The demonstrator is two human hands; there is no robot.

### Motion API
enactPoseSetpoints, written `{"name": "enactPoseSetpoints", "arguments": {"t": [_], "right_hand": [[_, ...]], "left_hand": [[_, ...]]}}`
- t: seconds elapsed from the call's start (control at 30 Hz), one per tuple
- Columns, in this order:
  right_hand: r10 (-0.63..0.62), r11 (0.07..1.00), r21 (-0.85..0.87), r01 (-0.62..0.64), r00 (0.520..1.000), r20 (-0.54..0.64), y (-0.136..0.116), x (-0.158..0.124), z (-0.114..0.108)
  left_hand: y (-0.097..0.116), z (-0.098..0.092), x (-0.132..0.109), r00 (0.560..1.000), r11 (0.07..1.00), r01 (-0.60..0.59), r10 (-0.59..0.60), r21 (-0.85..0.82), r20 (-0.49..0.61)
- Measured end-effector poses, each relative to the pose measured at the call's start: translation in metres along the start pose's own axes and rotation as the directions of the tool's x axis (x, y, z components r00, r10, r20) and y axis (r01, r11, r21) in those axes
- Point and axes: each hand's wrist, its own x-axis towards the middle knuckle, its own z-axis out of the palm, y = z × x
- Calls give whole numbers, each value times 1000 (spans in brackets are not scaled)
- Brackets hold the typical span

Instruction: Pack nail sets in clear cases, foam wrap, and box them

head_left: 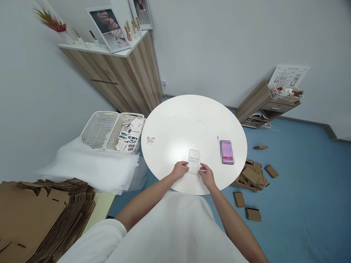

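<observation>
A small clear plastic box (194,165) lies with its lid hinged back on the near part of the round white table (181,117). My left hand (180,170) pinches the box's left side between thumb and fingers. At its right side, my right hand (206,174) grips the edge the same way. Inside, the box looks bare, though its see-through walls make this hard to judge. Left of my hands lies a small card (150,140) with pinkish round pieces. To the right is a purple package (227,152), blurred, with a tiny dark item (218,138) beside it.
White baskets (105,149) at left hold clear boxes and printed cards. Foam sheets (90,168) and stacked flat cardboard (35,215) lie nearer. Brown cartons (252,175) are piled on the floor at right. A wooden cabinet (123,76) and small shelf (255,102) stand behind.
</observation>
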Motion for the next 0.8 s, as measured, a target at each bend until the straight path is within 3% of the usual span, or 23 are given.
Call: {"name": "enactPoseSetpoints", "arguments": {"t": [0.37,0.8], "right_hand": [[10,992,-126,-11,1000,-8,15,16,10],[0,989,-149,6,999,43,21,12,10]], "left_hand": [[1,7,4,995,964,-22,47,265,-86],[-5,11,-1,996,948,-24,48,318,-69]]}}
